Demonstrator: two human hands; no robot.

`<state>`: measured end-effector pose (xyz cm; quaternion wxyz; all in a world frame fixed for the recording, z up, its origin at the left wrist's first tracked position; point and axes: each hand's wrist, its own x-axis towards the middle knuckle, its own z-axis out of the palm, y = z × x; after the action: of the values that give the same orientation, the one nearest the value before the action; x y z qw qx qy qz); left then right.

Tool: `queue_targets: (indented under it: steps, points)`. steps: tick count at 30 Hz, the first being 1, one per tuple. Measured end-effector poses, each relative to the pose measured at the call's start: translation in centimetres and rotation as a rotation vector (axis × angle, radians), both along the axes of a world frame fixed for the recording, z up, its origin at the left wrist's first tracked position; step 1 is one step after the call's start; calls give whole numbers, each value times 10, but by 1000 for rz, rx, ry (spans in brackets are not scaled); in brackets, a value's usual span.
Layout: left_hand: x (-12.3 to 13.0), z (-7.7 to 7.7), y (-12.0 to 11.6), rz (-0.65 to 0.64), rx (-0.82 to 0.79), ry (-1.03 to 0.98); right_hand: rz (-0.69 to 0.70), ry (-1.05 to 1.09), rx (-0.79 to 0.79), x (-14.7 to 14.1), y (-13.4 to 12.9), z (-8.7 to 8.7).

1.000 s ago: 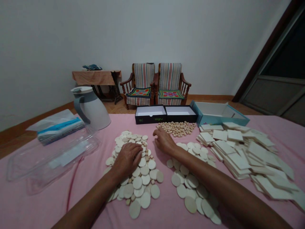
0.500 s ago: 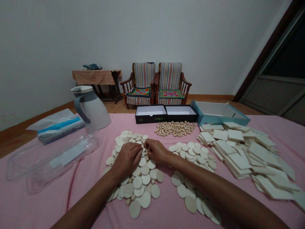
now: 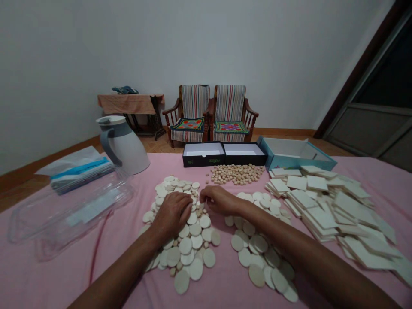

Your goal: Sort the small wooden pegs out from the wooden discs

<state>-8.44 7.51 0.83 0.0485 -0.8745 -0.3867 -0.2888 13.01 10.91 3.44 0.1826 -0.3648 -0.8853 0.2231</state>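
Note:
My left hand [image 3: 172, 214] lies palm down on a heap of pale round wooden discs [image 3: 186, 246], its fingers loosely bent over them. At the right side of this heap, my right hand [image 3: 220, 200] has curled fingers pointing left and down. Whatever is in its fingertips, if anything, is hidden. A few small wooden beads [image 3: 206, 244] lie among the discs. Beyond the hands is a pile of similar small wooden beads [image 3: 237, 174], with a couple of loose ones at its left. Under my right forearm spreads a second group of round discs [image 3: 256, 274].
Square wooden tiles [image 3: 322, 210] are heaped on the right. Behind stand black open boxes [image 3: 203, 161] and a light-blue box [image 3: 289, 162]. On the left are a jug [image 3: 130, 150], a tissue pack [image 3: 80, 171] and clear plastic trays [image 3: 74, 219]. All rest on a pink cloth [image 3: 128, 274].
My right hand has shifted slightly right, away from my left hand. Loose beads now show just left of the bead pile. The left hand stays where it was.

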Motion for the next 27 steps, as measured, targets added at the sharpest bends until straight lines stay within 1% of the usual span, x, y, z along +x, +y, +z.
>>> queue_targets:
  steps: [1, 3, 7, 9, 13, 15, 17, 19, 21, 22, 24, 27]
  points:
    - [0, 0, 0, 2, 3, 0, 52, -26, -47, -1, -4, -2]
    - [0, 0, 0, 4, 14, -1, 82, -63, -88, -2, -10, -6]
    - [0, 0, 0, -6, 37, -9, 31, -119, -18, 0, -12, -17]
    - [0, 0, 0, -4, 42, -16, 27, -129, 6, 1, -11, -20]
    - [0, 0, 0, -8, 45, -24, 24, -160, 16, 1, -12, -21]
    - [0, 1, 0, -12, 48, -24, -18, -222, -2, 2, -11, -17]
    - [0, 1, 0, -9, 51, -22, -111, -265, 3, 5, -7, -9]
    - [0, 1, 0, -6, 59, -21, -249, -233, 79, 9, -2, 1]
    - [0, 1, 0, -6, 59, -19, -327, -150, 171, 12, 1, 11]
    - [0, 1, 1, -7, 57, -18, -316, -121, 181, 12, 2, 14]
    - [0, 1, 0, -8, 54, -14, -193, -114, 109, 11, -1, 15]
    - [0, 1, -1, 0, 45, -18, -31, -152, -46, 6, -10, 6]
